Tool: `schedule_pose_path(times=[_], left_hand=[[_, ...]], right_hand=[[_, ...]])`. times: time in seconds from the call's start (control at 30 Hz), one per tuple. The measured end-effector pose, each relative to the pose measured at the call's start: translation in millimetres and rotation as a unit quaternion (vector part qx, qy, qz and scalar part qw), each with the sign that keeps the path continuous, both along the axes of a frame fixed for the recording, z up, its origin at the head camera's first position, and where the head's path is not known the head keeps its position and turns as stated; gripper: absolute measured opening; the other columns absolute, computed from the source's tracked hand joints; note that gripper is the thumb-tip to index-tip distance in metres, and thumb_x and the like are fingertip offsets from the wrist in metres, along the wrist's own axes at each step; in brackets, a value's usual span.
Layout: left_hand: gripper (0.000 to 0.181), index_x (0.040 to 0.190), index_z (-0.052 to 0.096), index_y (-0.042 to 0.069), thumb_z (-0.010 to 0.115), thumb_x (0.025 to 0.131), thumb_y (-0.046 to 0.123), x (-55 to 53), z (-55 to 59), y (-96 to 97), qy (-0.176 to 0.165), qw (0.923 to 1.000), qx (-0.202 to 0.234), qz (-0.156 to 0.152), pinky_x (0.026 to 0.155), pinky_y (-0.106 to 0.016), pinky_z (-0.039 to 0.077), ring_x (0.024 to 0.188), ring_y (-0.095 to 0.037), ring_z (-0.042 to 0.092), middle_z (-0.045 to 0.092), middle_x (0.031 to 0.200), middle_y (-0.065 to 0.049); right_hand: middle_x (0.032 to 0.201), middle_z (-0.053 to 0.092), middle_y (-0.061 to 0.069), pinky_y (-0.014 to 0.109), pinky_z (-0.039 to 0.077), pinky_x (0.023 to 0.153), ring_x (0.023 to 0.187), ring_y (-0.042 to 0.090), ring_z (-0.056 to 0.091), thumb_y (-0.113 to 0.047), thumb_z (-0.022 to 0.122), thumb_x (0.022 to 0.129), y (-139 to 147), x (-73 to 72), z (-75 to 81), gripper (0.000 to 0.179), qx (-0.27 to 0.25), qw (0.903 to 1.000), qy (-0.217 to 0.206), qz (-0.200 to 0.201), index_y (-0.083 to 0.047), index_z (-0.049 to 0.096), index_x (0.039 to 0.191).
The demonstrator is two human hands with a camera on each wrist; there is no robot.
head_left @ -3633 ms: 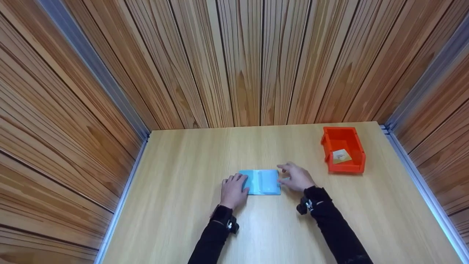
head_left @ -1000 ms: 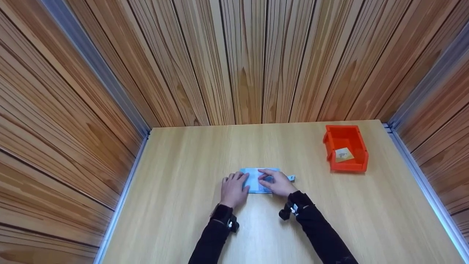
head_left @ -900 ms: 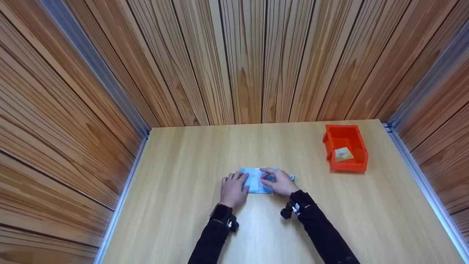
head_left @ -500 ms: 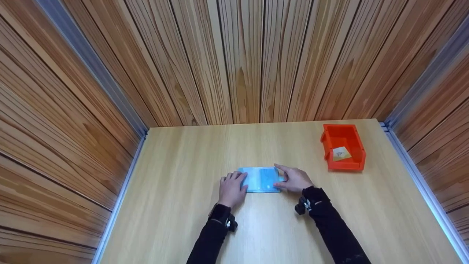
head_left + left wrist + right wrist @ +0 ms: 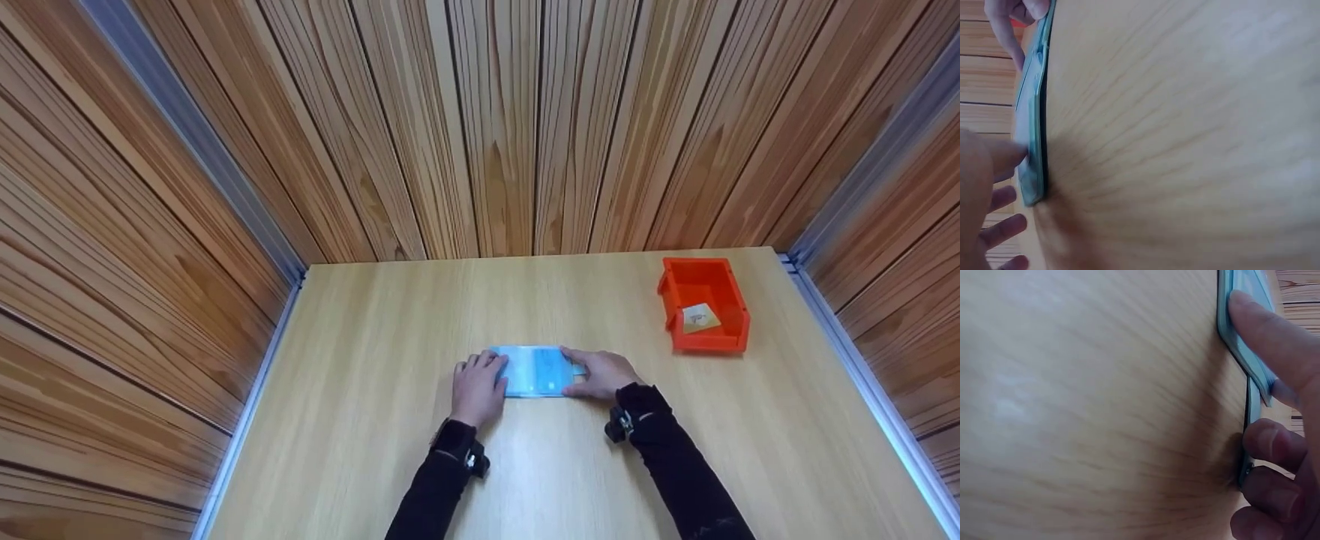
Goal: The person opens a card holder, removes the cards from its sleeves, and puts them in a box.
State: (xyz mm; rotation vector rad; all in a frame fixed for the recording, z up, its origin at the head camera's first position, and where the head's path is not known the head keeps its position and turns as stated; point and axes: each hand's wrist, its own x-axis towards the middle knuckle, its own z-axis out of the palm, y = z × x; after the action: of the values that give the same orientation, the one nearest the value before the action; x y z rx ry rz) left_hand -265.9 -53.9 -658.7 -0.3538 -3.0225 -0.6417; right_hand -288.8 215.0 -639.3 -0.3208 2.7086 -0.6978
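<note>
A light-blue card holder lies opened out on the wooden table, its left side paler than its right. A narrow strap with a small snap sticks out from its right side. My left hand rests on the left edge, the thumb touching the near side and the other fingers spread. My right hand holds the right edge, with thumb and index finger at its two corners. In the right wrist view, that thumb lies on the panel, while the other fingers are curled beside the strap. The index fingertip is partly hidden behind the panel.
An orange-red bin stands at the table's back right, with a whitish and tan label or card at its front. Wood-plank walls and metal rails border the wooden table.
My right hand has gone over the card holder's middle and back to its right edge. The pale area now shows on the left, and the strap juts out right. My left hand stays put.
</note>
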Motion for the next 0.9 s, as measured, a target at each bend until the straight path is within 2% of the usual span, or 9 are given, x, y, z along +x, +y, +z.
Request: schedule_pose_path(times=[0.1, 0.2, 0.3, 0.43, 0.53, 0.6, 0.7, 0.8, 0.9], left_hand=[[0.028, 0.128, 0.073, 0.018, 0.065, 0.102, 0.025, -1.2, 0.5, 11.3, -0.016, 0.9974, 0.069, 0.008, 0.098, -0.044, 0.043, 0.12, -0.023, 0.059, 0.067, 0.126, -0.002], [0.019, 0.116, 0.078, 0.017, 0.066, 0.101, 0.021, -3.0, 2.9, 24.5, -0.054, 0.9878, 0.144, 0.025, 0.092, -0.04, 0.04, 0.111, -0.022, 0.061, 0.071, 0.115, 0.0], [0.016, 0.108, 0.081, 0.017, 0.067, 0.099, 0.02, -5.2, 7.6, 36.1, -0.081, 0.9795, 0.178, 0.049, 0.091, -0.04, 0.038, 0.107, -0.022, 0.062, 0.075, 0.108, 0.001], [0.016, 0.102, 0.082, 0.016, 0.067, 0.098, 0.022, -8.9, 16.2, 47.0, -0.098, 0.9742, 0.187, 0.081, 0.093, -0.044, 0.038, 0.1, -0.021, 0.063, 0.077, 0.099, 0.003], [0.017, 0.094, 0.08, 0.016, 0.066, 0.098, 0.025, -11.9, 22.4, 51.0, -0.121, 0.9685, 0.193, 0.102, 0.093, -0.042, 0.038, 0.088, -0.017, 0.061, 0.073, 0.087, 0.006], [0.022, 0.08, 0.073, 0.016, 0.065, 0.098, 0.025, -14.2, 25.1, 51.5, -0.14, 0.9633, 0.2, 0.112, 0.088, -0.04, 0.039, 0.077, -0.015, 0.057, 0.064, 0.074, 0.007], [0.036, 0.063, 0.053, 0.02, 0.063, 0.097, 0.024, -17.8, 26.2, 50.7, -0.162, 0.9584, 0.204, 0.116, 0.076, -0.033, 0.036, 0.062, -0.014, 0.047, 0.045, 0.061, 0.008], [0.042, 0.058, 0.04, 0.022, 0.061, 0.094, 0.022, -19.5, 26.6, 50.1, -0.168, 0.9589, 0.202, 0.107, 0.071, -0.032, 0.032, 0.058, -0.014, 0.042, 0.035, 0.057, 0.007], [0.041, 0.058, 0.04, 0.022, 0.061, 0.093, 0.021, -20.0, 25.7, 52.0, -0.167, 0.9619, 0.191, 0.101, 0.078, -0.034, 0.035, 0.064, -0.016, 0.044, 0.037, 0.057, 0.007]], right_hand=[[0.155, 0.054, 0.012, 0.056, 0.04, 0.113, 0.137, 0.034, 0.054, -0.048, 0.086, 0.081, 0.7, 0.7, -1.8, 0.089, 0.004, 1.0, -0.004, -0.003, -0.024, 0.046, 0.157], [0.154, 0.054, 0.013, 0.056, 0.041, 0.113, 0.137, 0.034, 0.055, -0.049, 0.086, 0.081, 0.8, 1.3, -4.0, 0.089, 0.003, 1.0, -0.004, -0.002, -0.024, 0.046, 0.157], [0.152, 0.056, 0.013, 0.055, 0.043, 0.111, 0.135, 0.035, 0.057, -0.05, 0.086, 0.081, 1.0, 1.2, -5.3, 0.088, -0.001, 0.9999, 0.011, 0.007, -0.023, 0.048, 0.156], [0.15, 0.058, 0.013, 0.054, 0.044, 0.11, 0.134, 0.035, 0.058, -0.049, 0.087, 0.08, 1.6, 0.3, -4.9, 0.087, -0.002, 0.9995, 0.029, 0.008, -0.023, 0.05, 0.154], [0.151, 0.057, 0.013, 0.054, 0.043, 0.11, 0.134, 0.035, 0.058, -0.049, 0.087, 0.08, 2.0, -0.1, -4.1, 0.088, -0.001, 0.9996, 0.027, 0.002, -0.023, 0.049, 0.155], [0.152, 0.056, 0.014, 0.055, 0.043, 0.111, 0.135, 0.035, 0.057, -0.049, 0.087, 0.08, 2.1, -0.6, -3.8, 0.088, -0.003, 0.9997, 0.023, 0.0, -0.023, 0.049, 0.155], [0.154, 0.054, 0.013, 0.055, 0.041, 0.113, 0.137, 0.034, 0.055, -0.049, 0.087, 0.08, 2.0, -0.9, -4.3, 0.089, -0.009, 0.9999, 0.011, -0.004, -0.024, 0.047, 0.156], [0.156, 0.052, 0.011, 0.054, 0.04, 0.114, 0.14, 0.033, 0.053, -0.05, 0.086, 0.08, 1.9, -1.1, -5.2, 0.089, -0.012, 0.9999, 0.001, -0.009, -0.026, 0.046, 0.156], [0.156, 0.052, 0.011, 0.055, 0.04, 0.114, 0.14, 0.033, 0.053, -0.05, 0.086, 0.08, 2.2, -0.6, -5.4, 0.089, -0.011, 0.9999, 0.001, -0.01, -0.026, 0.046, 0.156]])
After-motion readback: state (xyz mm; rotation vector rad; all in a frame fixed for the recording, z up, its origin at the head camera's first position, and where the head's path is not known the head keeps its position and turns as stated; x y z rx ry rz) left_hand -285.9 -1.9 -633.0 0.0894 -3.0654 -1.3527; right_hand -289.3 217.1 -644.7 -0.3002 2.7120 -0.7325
